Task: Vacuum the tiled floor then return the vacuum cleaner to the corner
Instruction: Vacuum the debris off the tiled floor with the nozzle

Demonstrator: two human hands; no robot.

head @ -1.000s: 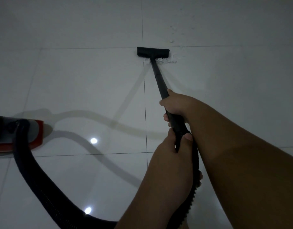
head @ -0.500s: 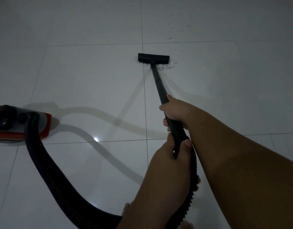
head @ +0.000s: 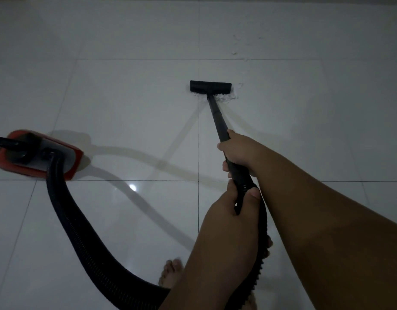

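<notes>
Pale glossy tiled floor point(head: 126, 97). Red vacuum point(head: 36, 153) sits at left, black nozzle point(head: 210, 86) flat at upper centre with white crumbs point(head: 226, 98) against it, more specks point(head: 234, 52) upper right; a bare foot point(head: 170, 274) at bottom

Pictured from above in dim indoor light: left forearm point(head: 215, 265) and right forearm point(head: 327, 220), both bare and unsleeved from the wrists to the edges of the frame. Left hand point(head: 228, 211) with a short, rounded thumbnail; right hand point(head: 237, 151) likewise bare, with smooth knuckles. Lower down, a foot point(head: 170, 274), unshod, toes plainly visible, the rest hidden behind the left forearm. Finer detail lost to the low light.
</notes>
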